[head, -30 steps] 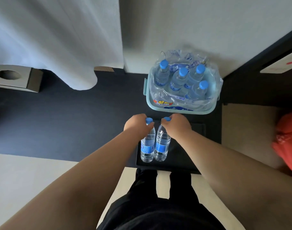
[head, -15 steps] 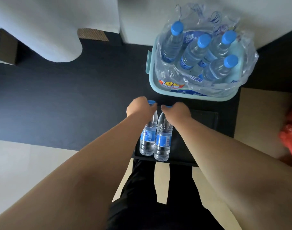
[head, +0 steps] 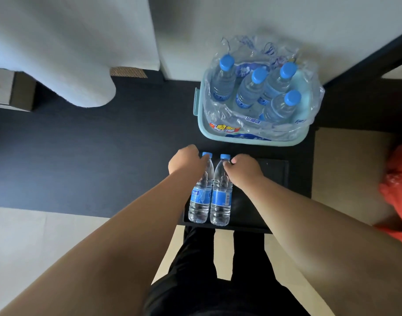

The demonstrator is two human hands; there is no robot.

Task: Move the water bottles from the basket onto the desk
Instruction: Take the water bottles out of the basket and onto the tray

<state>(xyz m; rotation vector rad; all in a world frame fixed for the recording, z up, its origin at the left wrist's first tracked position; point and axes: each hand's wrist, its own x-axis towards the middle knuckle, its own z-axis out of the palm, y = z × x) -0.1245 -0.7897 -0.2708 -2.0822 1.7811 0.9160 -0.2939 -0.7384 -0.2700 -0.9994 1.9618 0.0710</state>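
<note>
Two clear water bottles with blue caps and blue labels stand upright side by side on a black tray on the dark desk. My left hand is closed around the neck of the left bottle. My right hand grips the neck of the right bottle. Both caps show just past my fingers. Behind them, a pale teal basket holds several more bottles in torn plastic wrap.
A white curtain hangs over the desk's far left, beside a tissue box. A red bag sits at the right edge. The desk's front edge runs just under the tray, above my legs.
The two bottles stay in place on the tray. My hands have slid slightly off the caps, which now show. The view has tilted, so the basket sits lower in frame.
</note>
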